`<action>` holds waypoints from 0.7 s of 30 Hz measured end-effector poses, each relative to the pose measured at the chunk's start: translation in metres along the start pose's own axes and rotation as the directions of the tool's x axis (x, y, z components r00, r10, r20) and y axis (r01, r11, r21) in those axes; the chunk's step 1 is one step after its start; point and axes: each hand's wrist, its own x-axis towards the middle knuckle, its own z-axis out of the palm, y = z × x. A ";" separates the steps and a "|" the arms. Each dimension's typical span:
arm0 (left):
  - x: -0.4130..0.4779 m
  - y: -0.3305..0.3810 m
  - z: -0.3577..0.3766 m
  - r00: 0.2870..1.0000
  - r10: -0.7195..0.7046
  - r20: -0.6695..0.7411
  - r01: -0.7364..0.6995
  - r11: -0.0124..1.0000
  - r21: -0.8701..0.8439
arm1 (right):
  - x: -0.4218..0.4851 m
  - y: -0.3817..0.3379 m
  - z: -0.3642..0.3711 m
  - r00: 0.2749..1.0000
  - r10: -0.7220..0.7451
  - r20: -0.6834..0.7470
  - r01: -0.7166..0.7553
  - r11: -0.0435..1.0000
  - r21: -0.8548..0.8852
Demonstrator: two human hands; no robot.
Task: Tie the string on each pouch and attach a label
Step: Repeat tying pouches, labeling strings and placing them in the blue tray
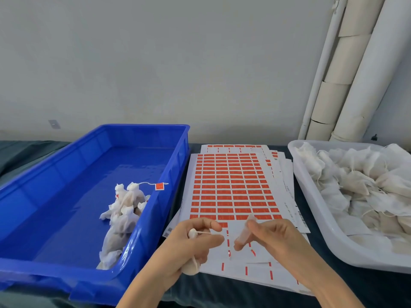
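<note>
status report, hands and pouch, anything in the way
Left hand grips pouch, string sticking out toward right hand. Right hand blurred above label sheet, grasp unclear. Nothing blocking the sheet.

White pouch point(191, 269) sitting in the left hand point(189, 243), gathered neck poking out on top, bottom hanging below the fist. Thin string point(203, 232) sticking out rightward from the neck. Red label sheet point(231, 185) lying flat just behind (near rows mostly peeled). Tied pouches point(124, 210) piling in the blue bin point(66, 165).
</note>
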 end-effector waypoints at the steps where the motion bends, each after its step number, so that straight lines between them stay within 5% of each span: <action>1: -0.001 0.001 0.000 1.000 0.015 -0.003 -0.015 1.000 0.026 | 0.000 -0.001 0.000 1.000 0.001 -0.001 -0.001 1.000 -0.010; 7: -0.005 0.003 0.005 0.985 0.148 -0.092 -0.132 0.979 0.156 | 0.003 0.000 -0.001 1.000 -0.005 -0.003 0.005 1.000 0.015; 12: -0.009 0.007 0.004 0.965 0.224 -0.139 -0.196 0.962 0.191 | 0.001 -0.007 -0.011 0.985 -0.032 -0.170 0.040 0.998 0.045; 16: -0.013 0.011 0.006 0.956 0.284 -0.072 -0.258 0.932 0.254 | 0.004 -0.009 -0.018 0.962 0.016 -0.274 -0.001 0.998 0.057; 21: -0.013 0.012 0.017 0.935 0.354 -0.018 -0.335 0.898 0.285 | 0.006 -0.012 -0.008 0.974 0.047 -0.223 -0.020 0.992 0.122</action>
